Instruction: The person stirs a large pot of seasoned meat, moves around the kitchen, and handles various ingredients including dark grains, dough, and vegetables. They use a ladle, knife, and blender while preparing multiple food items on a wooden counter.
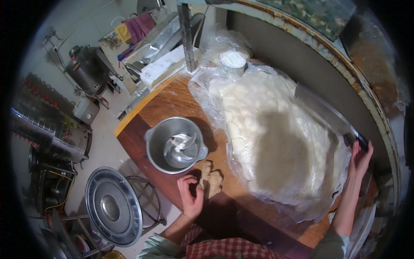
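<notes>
My left hand (190, 197) is beside a knobbly piece of ginger root (213, 183), its fingers curled and apart from the thumb, with nothing seen between them. Just beyond stands a deep metal pot (174, 145) with small whitish pieces at its bottom. At the far right, my right hand (360, 158) grips the black handle of a large, wide-bladed knife (330, 115). The blade lies along the back edge of a broad spread of pale, dough-like lumps (242, 129) under clear plastic film.
The wooden worktop (171, 100) bears a tub of white powder (232, 61) at the back. A metal post (186, 39) rises near its far left corner. Left of the worktop, a round metal lid or tray (113, 207) rests by a metal-framed stool (148, 197). A dark panel (323, 74) borders the back.
</notes>
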